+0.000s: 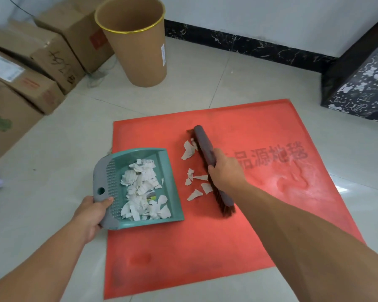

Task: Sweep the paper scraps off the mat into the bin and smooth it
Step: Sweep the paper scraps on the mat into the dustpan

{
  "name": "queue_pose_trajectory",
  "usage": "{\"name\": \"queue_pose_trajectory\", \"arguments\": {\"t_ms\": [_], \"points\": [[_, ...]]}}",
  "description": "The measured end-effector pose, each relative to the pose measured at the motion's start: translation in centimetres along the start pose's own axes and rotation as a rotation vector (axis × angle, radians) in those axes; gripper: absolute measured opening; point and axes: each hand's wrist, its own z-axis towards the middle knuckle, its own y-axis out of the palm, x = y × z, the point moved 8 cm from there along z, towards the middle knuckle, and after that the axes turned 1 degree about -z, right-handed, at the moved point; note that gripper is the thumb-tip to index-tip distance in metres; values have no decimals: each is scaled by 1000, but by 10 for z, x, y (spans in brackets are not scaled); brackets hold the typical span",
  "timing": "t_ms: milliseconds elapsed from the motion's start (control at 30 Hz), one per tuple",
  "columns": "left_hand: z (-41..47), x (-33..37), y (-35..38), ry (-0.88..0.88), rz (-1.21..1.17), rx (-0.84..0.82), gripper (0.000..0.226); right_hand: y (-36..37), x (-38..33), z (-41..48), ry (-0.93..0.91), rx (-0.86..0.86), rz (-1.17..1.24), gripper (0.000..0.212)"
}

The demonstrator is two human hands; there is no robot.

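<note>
A red mat (205, 247) with dark printed characters lies on the tiled floor. My left hand (90, 212) grips the grey back edge of a teal dustpan (166, 171) that rests on the mat's left side and holds a heap of white paper scraps (143, 188). My right hand (225, 171) is closed around a grey hand brush (202, 140) with brown bristles, laid on the mat to the right of the pan. Several loose scraps (194, 177) lie between the brush and the pan's open lip. A tan bin (140, 55) with a gold rim stands beyond the mat.
Cardboard boxes (31, 68) are stacked along the left wall. A black box with white bear prints (362, 88) stands at the right, close to the mat's far corner. Pale floor tiles surround the mat.
</note>
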Motion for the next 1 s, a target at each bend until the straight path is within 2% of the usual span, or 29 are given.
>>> {"name": "queue_pose_trajectory", "arguments": {"t_ms": [167,333,533,833,1000], "points": [[-5,-1,23,25,13,-2,27,32,-28,-16,-154,-120,35,49],[-1,-9,32,1,-13,50,31,37,-40,-31,-191,-92,91,49],[-9,-7,39,8,-24,14,24,24,-55,-43,-249,-113,202,49],[-10,-17,26,9,-15,-50,31,-25,-13,-44,-137,171,124,49],[-11,-22,12,-4,55,-83,28,-25,19,-47,-12,108,22,42]]}}
